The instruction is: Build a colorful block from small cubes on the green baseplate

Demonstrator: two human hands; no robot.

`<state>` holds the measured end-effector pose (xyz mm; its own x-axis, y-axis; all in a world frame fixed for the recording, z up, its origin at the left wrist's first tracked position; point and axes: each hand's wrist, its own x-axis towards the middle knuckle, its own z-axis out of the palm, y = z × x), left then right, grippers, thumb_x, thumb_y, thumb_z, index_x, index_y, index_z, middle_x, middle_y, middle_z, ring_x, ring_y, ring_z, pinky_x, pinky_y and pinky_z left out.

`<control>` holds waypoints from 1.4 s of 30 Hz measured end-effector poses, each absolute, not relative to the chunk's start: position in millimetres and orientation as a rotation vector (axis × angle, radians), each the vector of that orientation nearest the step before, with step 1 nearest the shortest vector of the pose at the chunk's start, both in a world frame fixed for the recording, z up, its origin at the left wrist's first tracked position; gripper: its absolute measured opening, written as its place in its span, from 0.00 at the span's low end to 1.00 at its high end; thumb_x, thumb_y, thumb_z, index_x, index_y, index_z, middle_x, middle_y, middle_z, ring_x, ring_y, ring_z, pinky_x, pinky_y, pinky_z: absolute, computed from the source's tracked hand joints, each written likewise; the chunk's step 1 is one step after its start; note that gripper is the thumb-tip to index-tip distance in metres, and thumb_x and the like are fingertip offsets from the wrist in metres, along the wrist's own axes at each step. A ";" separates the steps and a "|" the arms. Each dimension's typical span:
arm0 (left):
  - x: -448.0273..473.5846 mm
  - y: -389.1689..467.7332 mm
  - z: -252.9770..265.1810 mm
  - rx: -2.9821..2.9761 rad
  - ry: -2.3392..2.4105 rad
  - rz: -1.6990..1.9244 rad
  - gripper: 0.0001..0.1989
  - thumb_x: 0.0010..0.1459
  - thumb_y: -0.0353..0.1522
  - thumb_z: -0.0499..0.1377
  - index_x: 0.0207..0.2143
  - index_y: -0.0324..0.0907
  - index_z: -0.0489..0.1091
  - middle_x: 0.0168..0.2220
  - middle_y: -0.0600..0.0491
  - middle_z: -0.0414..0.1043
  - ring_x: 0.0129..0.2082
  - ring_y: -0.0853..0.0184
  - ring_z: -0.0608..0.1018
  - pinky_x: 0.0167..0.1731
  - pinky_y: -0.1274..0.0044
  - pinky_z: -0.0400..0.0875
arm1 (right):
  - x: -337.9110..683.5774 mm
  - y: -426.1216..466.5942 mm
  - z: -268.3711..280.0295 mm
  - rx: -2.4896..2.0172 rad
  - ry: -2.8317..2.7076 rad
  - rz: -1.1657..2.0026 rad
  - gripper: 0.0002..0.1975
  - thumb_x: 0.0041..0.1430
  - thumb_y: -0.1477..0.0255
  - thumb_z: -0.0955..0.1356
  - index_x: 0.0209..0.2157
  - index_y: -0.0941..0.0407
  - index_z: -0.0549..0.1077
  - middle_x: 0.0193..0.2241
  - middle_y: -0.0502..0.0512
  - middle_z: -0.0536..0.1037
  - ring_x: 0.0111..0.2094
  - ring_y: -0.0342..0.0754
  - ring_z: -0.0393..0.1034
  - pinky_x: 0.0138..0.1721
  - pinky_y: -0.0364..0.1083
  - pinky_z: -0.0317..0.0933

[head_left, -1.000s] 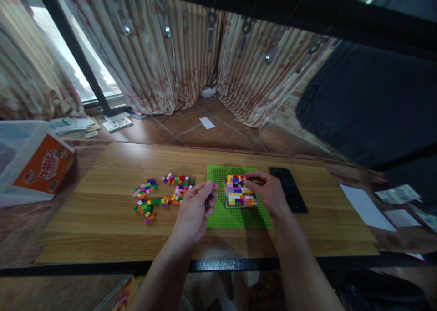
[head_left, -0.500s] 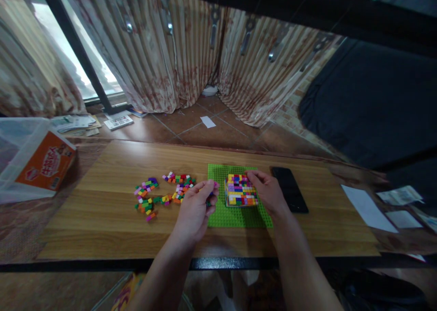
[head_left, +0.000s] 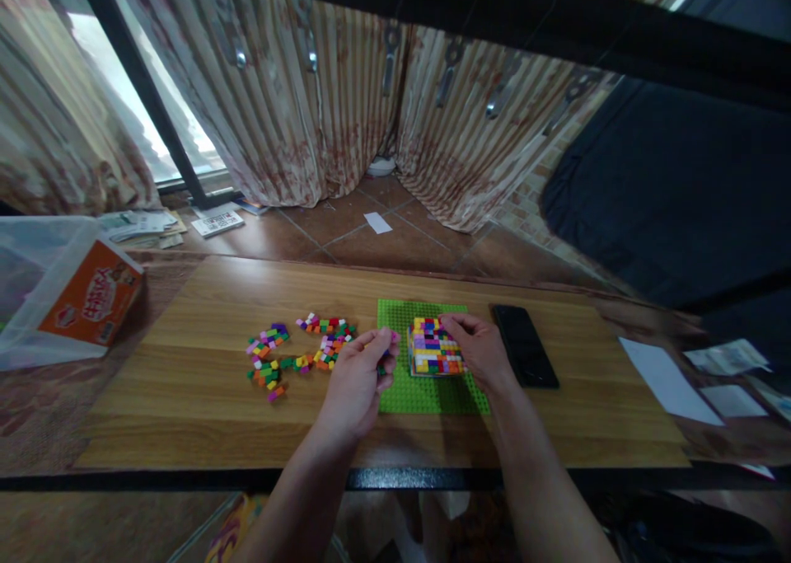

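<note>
A many-coloured block of toy bricks [head_left: 431, 347] stands on a green baseplate [head_left: 426, 398], its top covered by rows of yellow, purple, white and red pieces. My right hand [head_left: 480, 349] is at its back right corner, thumb and finger closed together against the top edge; whatever they pinch is hidden. Left of the block, my left hand [head_left: 358, 373] is closed around small bricks, with a pink brick [head_left: 394, 337] showing at the fingertips and a dark blue one below it. Loose bricks [head_left: 265, 373] lie scattered on the wood to the left of that hand.
A black phone [head_left: 525, 344] lies right of the baseplate on the wooden table [head_left: 185, 415]. Off the table's left end stands a clear plastic bin [head_left: 55, 299] with an orange label. White paper [head_left: 667, 377] lies at the right, and striped curtains [head_left: 346, 118] hang behind.
My right hand has shifted slightly left along the block's back edge. My left hand stays nearly still with its bricks. The whole view has moved a little.
</note>
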<state>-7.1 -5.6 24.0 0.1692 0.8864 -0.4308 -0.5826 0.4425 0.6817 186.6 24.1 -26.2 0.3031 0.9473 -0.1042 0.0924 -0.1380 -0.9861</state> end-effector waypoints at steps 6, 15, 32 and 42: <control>-6.7 -6.0 20.9 0.409 0.883 1.073 0.14 0.42 0.35 0.69 0.28 0.34 0.74 0.24 0.56 0.64 0.19 0.79 0.62 0.14 0.85 0.45 | 186.9 19.9 -18.6 -1.582 -1.142 0.800 0.19 0.51 0.56 0.71 0.36 0.57 0.80 0.33 0.56 0.81 0.33 0.51 0.74 0.37 0.49 0.66; -5.5 -9.6 23.8 0.479 0.807 0.966 0.16 0.45 0.39 0.69 0.25 0.36 0.69 0.23 0.57 0.63 0.18 0.80 0.61 0.14 0.85 0.43 | 150.0 -1.4 17.3 -1.325 -1.732 0.595 0.12 0.65 0.65 0.63 0.42 0.49 0.78 0.46 0.55 0.77 0.50 0.50 0.69 0.54 0.52 0.60; -2.1 -10.1 24.4 0.474 0.812 0.997 0.21 0.49 0.47 0.65 0.26 0.36 0.70 0.22 0.56 0.63 0.17 0.79 0.60 0.14 0.84 0.43 | 147.9 -6.3 27.6 -1.236 -1.587 0.716 0.06 0.59 0.67 0.69 0.33 0.50 0.79 0.40 0.53 0.79 0.46 0.50 0.72 0.50 0.51 0.63; -7.4 -6.5 29.7 0.312 0.796 1.018 0.09 0.47 0.29 0.58 0.30 0.33 0.74 0.25 0.51 0.67 0.20 0.76 0.65 0.13 0.84 0.46 | 204.1 8.0 4.1 -1.634 -1.491 0.380 0.12 0.58 0.63 0.67 0.35 0.54 0.80 0.35 0.57 0.80 0.39 0.53 0.74 0.43 0.51 0.66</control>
<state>-7.4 -6.5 29.7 0.2809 0.8504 -0.4449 -0.6365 0.5121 0.5767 204.1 8.0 4.1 0.2369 0.9176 0.3192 0.6528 0.0930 -0.7518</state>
